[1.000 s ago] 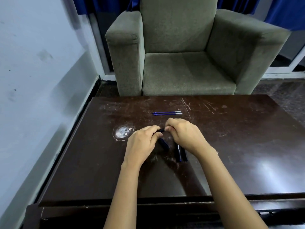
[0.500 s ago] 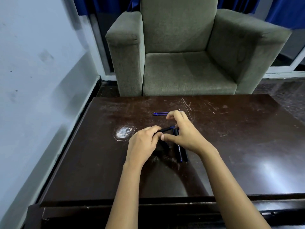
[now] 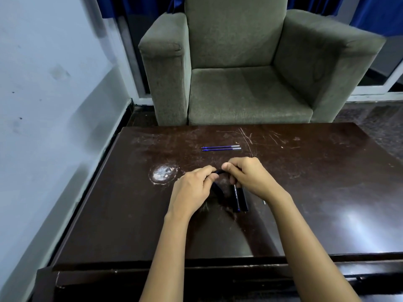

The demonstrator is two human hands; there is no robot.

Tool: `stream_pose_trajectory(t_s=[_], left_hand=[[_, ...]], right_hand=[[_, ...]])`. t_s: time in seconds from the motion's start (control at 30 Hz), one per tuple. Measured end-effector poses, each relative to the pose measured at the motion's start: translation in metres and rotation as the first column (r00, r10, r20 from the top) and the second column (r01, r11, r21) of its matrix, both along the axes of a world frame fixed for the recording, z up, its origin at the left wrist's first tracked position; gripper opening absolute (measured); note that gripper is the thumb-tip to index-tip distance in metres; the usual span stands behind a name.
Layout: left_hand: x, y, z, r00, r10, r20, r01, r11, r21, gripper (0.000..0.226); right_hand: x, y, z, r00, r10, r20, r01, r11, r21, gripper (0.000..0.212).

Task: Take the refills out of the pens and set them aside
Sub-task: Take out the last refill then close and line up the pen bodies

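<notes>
Both hands meet over the middle of the table (image 3: 327, 192), working one pen (image 3: 220, 171). The left hand (image 3: 192, 190) has its fingers curled round the barrel with thumb and forefinger clamped near the upper end, likely to keep it from turning; the right hand (image 3: 250, 179) pinches that same end between thumb and forefinger, other fingers folded in, which reads as unscrewing or pulling the tip to free the refill (the refill itself is not visible, so I cannot tell if it has started out). Two refills (image 3: 221, 148) lie side by side, touching, on the far part of the table, well apart from the hands; that looks like the set-aside spot, kept clear of the work. Two pens (image 3: 238, 199) lie parallel, partly under the right hand; whether they are emptied I cannot tell. White scuff (image 3: 162, 173) sits left of the hands; armchair (image 3: 239, 94) stands beyond the table.
</notes>
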State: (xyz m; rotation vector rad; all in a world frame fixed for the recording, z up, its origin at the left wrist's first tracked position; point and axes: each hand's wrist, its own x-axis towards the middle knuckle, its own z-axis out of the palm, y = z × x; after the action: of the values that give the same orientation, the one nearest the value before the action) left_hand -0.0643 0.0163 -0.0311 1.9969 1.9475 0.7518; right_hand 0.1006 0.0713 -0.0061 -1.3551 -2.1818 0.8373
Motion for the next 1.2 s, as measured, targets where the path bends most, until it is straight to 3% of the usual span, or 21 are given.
stream_pose_trajectory(t_s=[0.07, 0.13, 0.2, 0.33, 0.53, 0.67, 0.83, 0.93, 1.0, 1.1, 1.2], left_hand=[[0.002, 0.000, 0.000, 1.000, -0.014, 0.006, 0.015, 1.000, -0.018, 0.023], [0.003, 0.000, 0.002, 1.000, -0.018, 0.014, 0.018, 0.999, -0.039, 0.024], [0.003, 0.001, 0.002, 1.000, -0.016, 0.010, 0.017, 0.999, -0.043, 0.024], [0.002, 0.000, 0.002, 1.000, -0.014, 0.009, 0.014, 0.999, -0.030, 0.022], [0.001, -0.001, 0.005, 0.999, -0.006, 0.039, 0.007, 0.999, -0.034, 0.025], [0.000, -0.002, 0.006, 0.996, 0.033, 0.086, -0.031, 0.999, -0.029, 0.022], [0.002, 0.001, 0.004, 0.929, 0.098, 0.357, -0.080, 0.995, -0.065, 0.021], [0.006, 0.004, 0.004, 0.839, 0.148, 0.523, -0.116, 0.989, -0.093, 0.024], [0.008, 0.005, 0.003, 0.779, 0.176, 0.602, -0.131, 0.984, -0.119, 0.025], [0.012, 0.006, 0.002, 0.767, 0.175, 0.617, -0.115, 0.984, -0.136, 0.025], [0.014, 0.006, 0.002, 0.788, 0.158, 0.596, -0.101, 0.987, -0.127, 0.025]], right_hand=[[0.002, 0.001, 0.000, 1.000, 0.028, -0.005, -0.028, 0.996, 0.082, 0.006], [0.003, 0.002, 0.000, 0.995, 0.058, -0.076, -0.049, 0.992, 0.116, 0.020], [0.005, 0.003, 0.000, 0.987, 0.035, -0.159, -0.026, 0.998, 0.057, 0.025], [0.001, 0.000, 0.003, 0.988, -0.031, -0.150, 0.018, 0.996, -0.085, 0.017], [0.008, 0.004, 0.004, 0.988, -0.065, -0.137, 0.078, 0.993, 0.089, 0.009], [0.018, 0.009, 0.004, 0.958, -0.159, -0.238, 0.182, 0.980, 0.079, 0.016], [0.021, 0.016, 0.002, 0.759, -0.412, -0.505, 0.401, 0.906, -0.137, 0.027], [0.011, 0.016, -0.001, 0.650, -0.542, -0.533, 0.377, 0.838, -0.394, 0.031], [-0.001, 0.012, -0.005, 0.683, -0.548, -0.483, 0.264, 0.802, -0.537, 0.031], [-0.020, -0.002, -0.008, 0.817, -0.421, -0.393, 0.125, 0.796, -0.592, 0.029], [-0.038, -0.012, -0.009, 0.750, -0.464, -0.472, 0.103, 0.786, -0.610, 0.016]])
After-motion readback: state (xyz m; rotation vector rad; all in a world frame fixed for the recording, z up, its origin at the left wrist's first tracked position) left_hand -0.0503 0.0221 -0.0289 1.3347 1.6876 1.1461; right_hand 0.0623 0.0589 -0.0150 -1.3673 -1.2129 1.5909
